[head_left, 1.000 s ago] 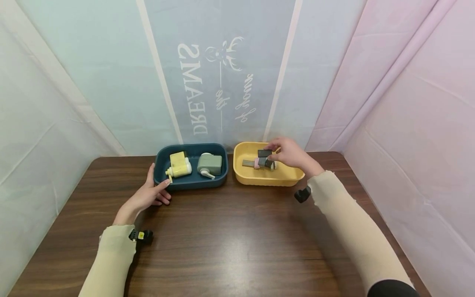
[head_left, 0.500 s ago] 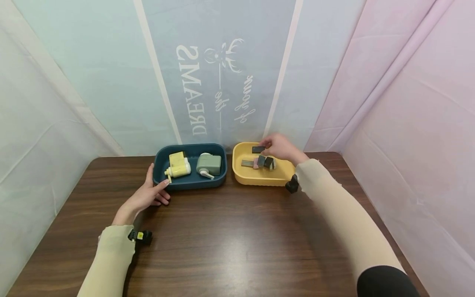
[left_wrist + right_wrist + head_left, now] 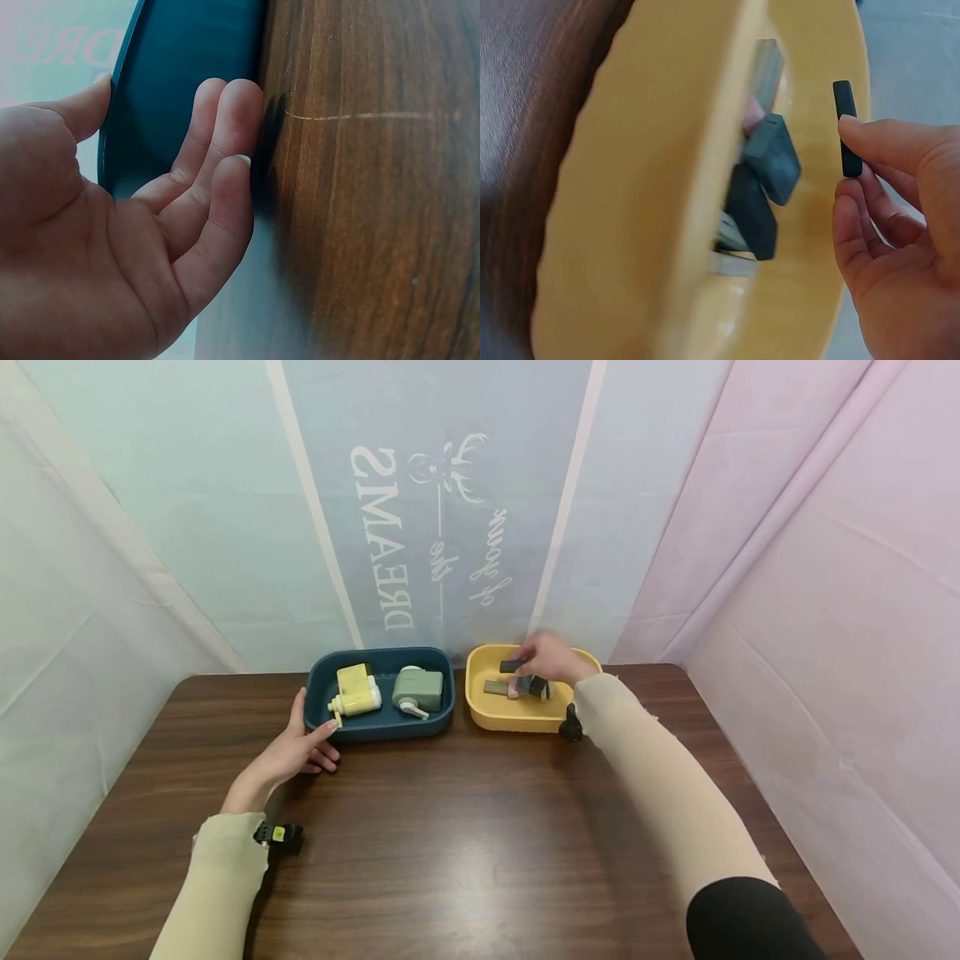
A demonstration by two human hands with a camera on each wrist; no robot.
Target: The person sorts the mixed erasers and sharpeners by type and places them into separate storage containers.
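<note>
In the head view, my left hand holds the near left corner of a dark blue tray. Its thumb lies over the rim; other fingers sit outside the wall. Inside lie a yellow, crank-like plastic piece and a boxy green piece with a white lever. My right hand is above a yellow tray. It pinches a flat black rectangular block between thumb and fingers. Below it, several small pieces lie in a row, among them a dark green-grey block and a black block.
Both trays stand side by side at the far edge of a brown wood-grain table. Behind them hangs a pale printed cloth, with more pale cloth at both sides. A black camera is strapped to each wrist.
My right hand and forearm have moved left over the yellow tray, carrying the black block along. The left hand keeps its place at the blue tray.
</note>
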